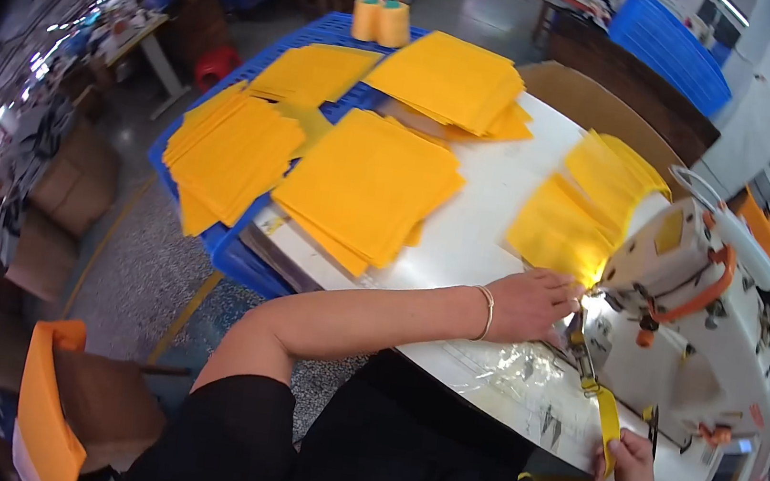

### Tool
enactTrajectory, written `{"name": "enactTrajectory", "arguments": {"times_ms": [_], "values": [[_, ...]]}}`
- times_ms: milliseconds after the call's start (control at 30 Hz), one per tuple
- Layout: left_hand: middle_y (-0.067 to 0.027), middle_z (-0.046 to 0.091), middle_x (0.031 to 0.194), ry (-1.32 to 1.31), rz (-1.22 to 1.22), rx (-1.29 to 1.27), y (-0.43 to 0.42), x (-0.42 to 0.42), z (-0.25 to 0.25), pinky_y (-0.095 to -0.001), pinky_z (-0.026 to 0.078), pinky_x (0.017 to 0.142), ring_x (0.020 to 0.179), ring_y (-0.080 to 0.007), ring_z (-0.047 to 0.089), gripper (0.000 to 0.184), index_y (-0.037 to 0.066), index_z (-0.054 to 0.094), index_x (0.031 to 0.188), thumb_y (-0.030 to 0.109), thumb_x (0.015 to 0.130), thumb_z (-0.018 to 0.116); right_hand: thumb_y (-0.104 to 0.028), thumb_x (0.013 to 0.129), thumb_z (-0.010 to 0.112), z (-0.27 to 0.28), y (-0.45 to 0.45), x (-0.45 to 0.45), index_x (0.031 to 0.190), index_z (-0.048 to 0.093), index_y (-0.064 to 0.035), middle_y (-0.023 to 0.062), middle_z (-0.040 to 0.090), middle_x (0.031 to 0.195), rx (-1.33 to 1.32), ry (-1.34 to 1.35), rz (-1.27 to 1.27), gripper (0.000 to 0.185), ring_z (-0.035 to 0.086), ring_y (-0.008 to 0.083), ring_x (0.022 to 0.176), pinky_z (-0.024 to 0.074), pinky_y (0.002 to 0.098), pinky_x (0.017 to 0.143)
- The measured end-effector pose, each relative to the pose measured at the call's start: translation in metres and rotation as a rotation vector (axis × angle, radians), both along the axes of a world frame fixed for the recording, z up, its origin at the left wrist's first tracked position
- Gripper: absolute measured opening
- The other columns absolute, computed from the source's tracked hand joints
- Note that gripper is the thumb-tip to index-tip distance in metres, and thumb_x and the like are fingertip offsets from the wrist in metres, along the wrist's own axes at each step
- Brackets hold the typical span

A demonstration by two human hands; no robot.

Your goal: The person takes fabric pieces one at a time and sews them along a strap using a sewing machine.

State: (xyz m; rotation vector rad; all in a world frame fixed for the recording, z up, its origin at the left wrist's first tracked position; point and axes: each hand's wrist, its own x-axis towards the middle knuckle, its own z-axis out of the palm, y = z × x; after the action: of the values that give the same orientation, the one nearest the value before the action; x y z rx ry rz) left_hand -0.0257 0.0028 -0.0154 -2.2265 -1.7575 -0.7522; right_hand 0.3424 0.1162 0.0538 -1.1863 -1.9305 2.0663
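My left hand (535,307) lies by the needle area of a white sewing machine (667,251), its fingers stretched out at the near edge of a yellow fabric piece (560,224). Part of its fingertips is hidden near the presser foot. Lower right, my right hand (631,468) pinches a yellow binding tape (609,422). That tape runs up into a metal tape guide (583,351) in front of the needle. The machine's lamp lights the fabric brightly beside my left fingers.
Stacks of yellow fabric squares (368,186) lie on the white table (489,176) and on a blue plastic crate (170,152) to the left. Two yellow thread cones (392,25) stand at the back. A chair with orange cloth (53,402) is at lower left.
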Motion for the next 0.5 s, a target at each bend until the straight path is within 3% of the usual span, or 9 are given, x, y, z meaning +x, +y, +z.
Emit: {"name": "enactTrajectory", "arguments": {"times_ms": [67, 100, 200, 233, 300, 333, 400, 500], "values": [[-0.0101, 0.058, 0.138, -0.089, -0.031, 0.090, -0.023, -0.013, 0.025, -0.0393, 0.041, 0.109, 0.133, -0.0274, 0.051, 0.049, 0.007, 0.056, 0.131, 0.040, 0.096, 0.062, -0.007, 0.093, 0.054, 0.008, -0.008, -0.005, 0.091, 0.064, 0.0037, 0.0101, 0.062, 0.067, 0.049, -0.079, 0.039, 0.015, 0.053, 0.0171, 0.047, 0.0440, 0.0257, 0.049], [-0.0108, 0.061, 0.133, -0.236, -0.014, -0.044, -0.040, -0.032, 0.044, -0.0385, 0.044, 0.107, 0.126, -0.0262, 0.056, 0.052, 0.006, 0.057, 0.135, 0.037, 0.094, 0.065, -0.007, 0.093, 0.054, 0.011, -0.013, -0.008, 0.091, 0.064, 0.0037, 0.0101, 0.062, 0.067, 0.044, -0.071, 0.048, 0.015, 0.053, 0.0171, 0.047, 0.0440, 0.0257, 0.049], [-0.0092, 0.062, 0.131, -0.333, 0.225, -0.089, -0.107, -0.110, 0.082, -0.0364, 0.045, 0.105, 0.118, -0.0249, 0.058, 0.043, 0.005, 0.063, 0.128, 0.025, 0.091, 0.071, -0.005, 0.089, 0.058, 0.019, -0.036, -0.020, 0.094, 0.064, 0.0025, 0.0099, 0.064, 0.077, 0.704, -0.178, 0.096, 0.011, 0.056, 0.0179, 0.059, 0.0452, 0.0276, 0.058], [-0.0084, 0.064, 0.125, -0.366, 0.373, -0.079, -0.123, -0.132, 0.083, -0.0357, 0.046, 0.102, 0.113, -0.0261, 0.059, 0.037, 0.007, 0.066, 0.122, 0.022, 0.090, 0.072, -0.004, 0.088, 0.059, 0.023, -0.045, -0.024, 0.095, 0.064, 0.0021, 0.0099, 0.064, 0.080, 0.925, -0.217, 0.105, 0.010, 0.057, 0.0182, 0.064, 0.0456, 0.0283, 0.061], [-0.0095, 0.064, 0.109, -0.280, 0.675, -0.225, -0.146, -0.162, 0.063, -0.0339, 0.047, 0.098, 0.104, -0.0265, 0.058, 0.030, 0.007, 0.069, 0.113, 0.022, 0.087, 0.073, -0.002, 0.083, 0.064, 0.040, -0.064, -0.045, 0.098, 0.064, 0.0004, 0.0092, 0.063, 0.093, 1.044, -0.212, 0.059, 0.016, 0.056, 0.0215, 0.079, 0.0449, 0.0311, 0.071], [-0.0080, 0.064, 0.097, -0.359, 0.641, -0.126, -0.150, -0.164, 0.057, -0.0313, 0.048, 0.091, 0.095, -0.0243, 0.057, 0.020, 0.007, 0.069, 0.104, 0.016, 0.087, 0.073, -0.002, 0.083, 0.064, 0.046, -0.069, -0.060, 0.098, 0.064, 0.0004, 0.0092, 0.063, 0.093, 1.044, -0.210, 0.056, 0.016, 0.056, 0.0215, 0.079, 0.0449, 0.0311, 0.071], [-0.0069, 0.063, 0.089, -0.403, 0.718, -0.216, -0.147, -0.165, 0.055, -0.0294, 0.047, 0.087, 0.093, -0.0232, 0.055, 0.011, 0.007, 0.069, 0.096, 0.013, 0.087, 0.072, -0.001, 0.081, 0.067, 0.057, -0.078, -0.094, 0.099, 0.064, -0.0008, 0.0103, 0.060, 0.095, 1.213, 0.023, 0.259, 0.018, 0.056, 0.0251, 0.081, 0.0450, 0.0325, 0.073], [-0.0057, 0.063, 0.088, -0.510, 0.712, -0.128, -0.149, -0.161, 0.054, -0.0280, 0.047, 0.084, 0.091, -0.0212, 0.055, 0.008, 0.006, 0.069, 0.093, 0.011, 0.088, 0.071, -0.002, 0.083, 0.070, 0.053, -0.088, -0.157, 0.105, 0.065, -0.0040, 0.0095, 0.060, 0.102, 1.237, 0.222, 0.439, 0.023, 0.058, 0.0267, 0.088, 0.0476, 0.0355, 0.078]]}}
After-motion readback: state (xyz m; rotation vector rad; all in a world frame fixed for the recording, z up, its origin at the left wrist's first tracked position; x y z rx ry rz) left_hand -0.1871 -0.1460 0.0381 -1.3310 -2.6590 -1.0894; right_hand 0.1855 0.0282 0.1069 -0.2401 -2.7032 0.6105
